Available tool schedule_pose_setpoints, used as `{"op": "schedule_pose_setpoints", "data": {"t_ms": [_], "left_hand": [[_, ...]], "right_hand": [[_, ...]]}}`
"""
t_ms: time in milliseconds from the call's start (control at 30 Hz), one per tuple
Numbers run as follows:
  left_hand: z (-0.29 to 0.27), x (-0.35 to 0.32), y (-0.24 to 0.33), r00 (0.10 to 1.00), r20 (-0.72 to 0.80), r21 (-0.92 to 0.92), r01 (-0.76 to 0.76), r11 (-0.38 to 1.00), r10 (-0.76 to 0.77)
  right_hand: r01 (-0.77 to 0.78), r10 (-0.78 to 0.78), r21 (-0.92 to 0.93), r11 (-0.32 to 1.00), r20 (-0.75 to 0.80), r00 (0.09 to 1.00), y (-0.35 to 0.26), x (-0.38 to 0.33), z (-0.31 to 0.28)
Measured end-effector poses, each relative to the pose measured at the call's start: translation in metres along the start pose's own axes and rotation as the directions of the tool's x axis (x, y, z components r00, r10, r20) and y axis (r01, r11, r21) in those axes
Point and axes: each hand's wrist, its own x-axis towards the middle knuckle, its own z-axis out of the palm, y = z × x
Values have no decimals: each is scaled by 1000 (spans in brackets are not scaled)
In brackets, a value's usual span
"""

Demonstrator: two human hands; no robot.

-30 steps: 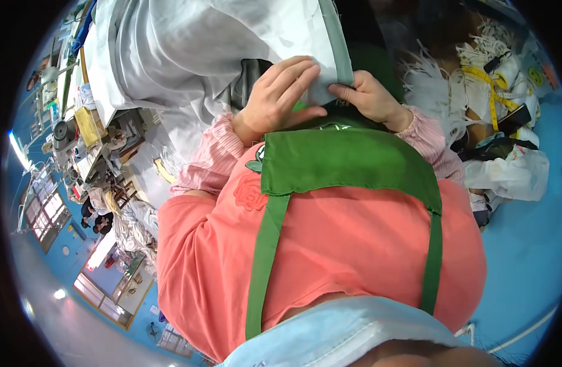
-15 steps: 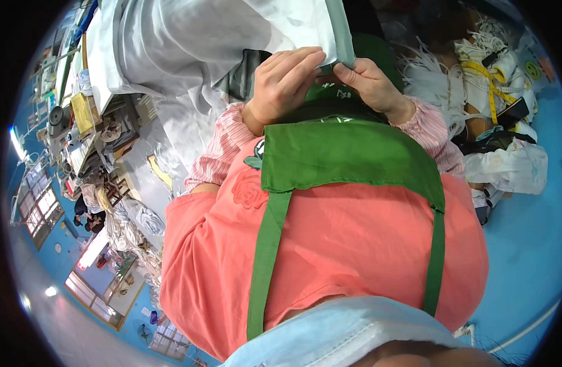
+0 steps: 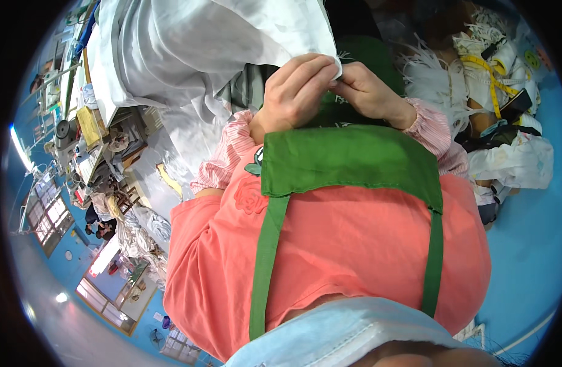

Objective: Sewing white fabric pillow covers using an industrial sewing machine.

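Observation:
A large sheet of white fabric (image 3: 220, 30) hangs from the upper left, its corner reaching my hands in front of the green apron (image 3: 354, 156). My left hand (image 3: 296, 92) is closed on that corner, fingers bent over it and a small white tip showing beyond them. Close by on the right, my right hand (image 3: 375, 92) is pinched, its thumb and fingertips meeting the left fingers just below the corner. Whatever lies between the right fingertips is hidden.
On the left stands a work table with a sewing machine (image 3: 65, 131) and a yellow block (image 3: 88, 125). Heaped white cloth (image 3: 140, 232) lies beyond. At right are white strips (image 3: 433, 76), a yellow measuring tape (image 3: 493, 82), a dark phone-like object (image 3: 517, 105) and a white bag (image 3: 519, 160).
My hands have drawn closer together at the corner. The grey-green edge strip along the cloth's right side no longer shows. The left hand now wraps further over the fabric.

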Motion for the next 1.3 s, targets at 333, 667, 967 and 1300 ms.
{"op": "schedule_pose_setpoints", "data": {"t_ms": [333,667,967,1300], "left_hand": [[2,4,-6,999,-20,-70,30,997,-31],[-10,16,3,990,-7,41,-139,990,139],[11,-107,-136,429,273,-654,739,161,-861],[-93,-53,-104,716,408,-83,647,758,-567]], "right_hand": [[191,-201,-206,960,-31,979,2,8,-7],[454,-602,-763,460,108,791,-30,26,-39],[459,-617,-768,447,106,780,-58,27,-32],[124,-309,-721,682,-130,942,46,20,-25]]}}
